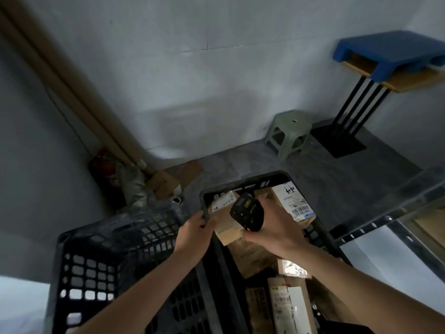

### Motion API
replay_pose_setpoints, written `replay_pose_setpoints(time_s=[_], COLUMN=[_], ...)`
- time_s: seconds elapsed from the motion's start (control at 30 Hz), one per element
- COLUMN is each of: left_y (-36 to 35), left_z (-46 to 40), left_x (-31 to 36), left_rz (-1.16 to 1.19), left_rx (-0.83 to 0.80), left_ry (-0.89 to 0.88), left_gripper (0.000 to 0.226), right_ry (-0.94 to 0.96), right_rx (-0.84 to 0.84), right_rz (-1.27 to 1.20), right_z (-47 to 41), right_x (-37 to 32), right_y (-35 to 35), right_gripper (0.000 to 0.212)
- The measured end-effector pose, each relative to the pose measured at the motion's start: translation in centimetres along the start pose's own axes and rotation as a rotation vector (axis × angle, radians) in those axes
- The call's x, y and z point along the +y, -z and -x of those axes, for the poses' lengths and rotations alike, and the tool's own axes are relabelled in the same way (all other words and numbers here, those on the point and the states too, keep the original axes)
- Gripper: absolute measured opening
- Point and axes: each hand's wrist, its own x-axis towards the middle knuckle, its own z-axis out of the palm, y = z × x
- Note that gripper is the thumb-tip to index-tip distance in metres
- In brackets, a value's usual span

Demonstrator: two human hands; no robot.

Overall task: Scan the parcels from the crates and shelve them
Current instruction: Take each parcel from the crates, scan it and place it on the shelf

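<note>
I am watching the scanning step being carried out: the right hand (269,227) is curling round the black scanner (246,212), its head pointing down into the parcel crate (243,183). The left hand (192,233) is gripping a small brown parcel (227,229) by its edge at the crate's left rim, tilting its label towards the scanner, which is sitting just above it. An orange light is showing at the scanner's lower edge, so I am judging that a read is under way or about to be.

By my reckoning the next move is calling for the label to face the scanner squarely, then for the left hand to lift this parcel clear and carry it to the metal shelf (395,213) standing at the right.

Counting: two dark crates, the parcel crate and a second latticed crate (103,256) beside it on the left, whose inside I am not able to see properly. One scanner. In the parcel crate I am making out about six or seven parcels, including one with a white barcode label (297,201) at the far right corner; the near ones are overlapping, so the exact number is escaping me.
</note>
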Motion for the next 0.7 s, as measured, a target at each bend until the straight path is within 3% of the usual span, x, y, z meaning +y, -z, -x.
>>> replay_pose_setpoints(time_s=[0.07,0.23,0.43,0.47,0.6,0.7], left_y=[-0.8,-2.0,-2.9,-2.9,-2.9,-3.0], left_z=[-0.8,-1.2,-0.7,-0.4,0.9,2.2], left_x=[0.1,-0.1,-0.2,0.0,0.8,0.9], left_rz=[0.022,0.080,0.387,0.382,0.333,0.281], left_rx=[-0.014,0.042,0.204,0.214,0.168,0.097], left_ry=[0.010,0.026,0.110,0.104,0.050,-0.019], left_gripper=[0.019,0.032,0.006,0.006,0.042,0.035], right_ry=[-0.016,-0.026,-0.014,-0.009,0.000,-0.033], right_rx=[-0.009,-0.043,-0.056,-0.048,-0.034,0.009], right_rz=[-0.050,-0.166,-0.285,-0.293,-0.271,-0.295], right_z=[-1.2,-2.0,-0.2,0.3,2.4,4.6], right_x=[0.1,0.3,0.1,0.0,-0.1,0.3], right_y=[-0.2,-0.6,0.4,0.6,1.0,1.0], right_gripper=[0.059,0.059,0.034,0.034,0.036,0.032])
